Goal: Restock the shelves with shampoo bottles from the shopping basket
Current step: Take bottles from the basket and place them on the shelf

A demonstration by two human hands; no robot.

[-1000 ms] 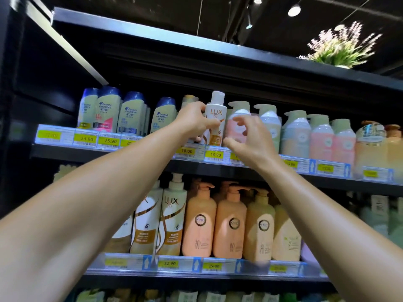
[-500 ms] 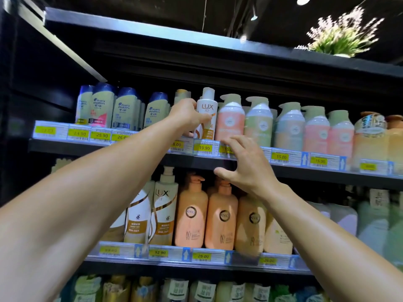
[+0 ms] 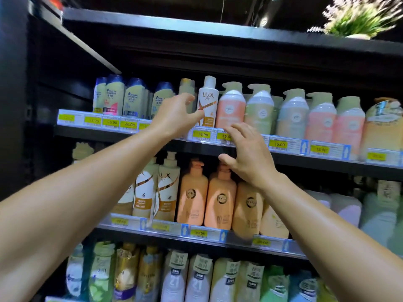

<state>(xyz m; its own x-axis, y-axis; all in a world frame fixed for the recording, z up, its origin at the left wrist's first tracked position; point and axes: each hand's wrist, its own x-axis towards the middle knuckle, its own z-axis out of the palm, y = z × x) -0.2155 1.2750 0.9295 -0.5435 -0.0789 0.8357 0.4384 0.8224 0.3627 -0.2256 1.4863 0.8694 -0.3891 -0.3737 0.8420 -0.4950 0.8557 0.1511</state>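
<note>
Shelving unit [image 3: 218, 33], dark, three stocked shelves in view. The top shelf [image 3: 283, 159] carries, from its left end, blue-capped bottles, one white bottle, then a row of pump bottles running to its right end. The middle shelf [image 3: 239, 240] holds white-and-gold and orange pump bottles; the bottom shelf holds mixed bottles, blurred. A potted plant [image 3: 359, 18] stands on the unit's top, toward its right corner.

Step in hand, as judged: placement of the white bottle [image 3: 208, 101] on the top shelf looks complete. The bottle stands upright at the shelf's front edge, behind a yellow price tag [image 3: 202, 134], with a pink pump bottle [image 3: 231, 107] just beside it on the right.

Left hand [image 3: 176, 115]: fingers apart and loosely curled, holding nothing; the thumb lies at or just beside the bottle's lower left side, contact uncertain. Right hand [image 3: 248, 153]: fingers spread, holding nothing, in front of the top shelf's front edge.

Bottle: slim, tall white cap, "LUX" lettering, orange-gold ribbon design across the label.

The next move likely calls for both arms to leave the shelf and reach for another bottle. The shopping basket is not in view.
</note>
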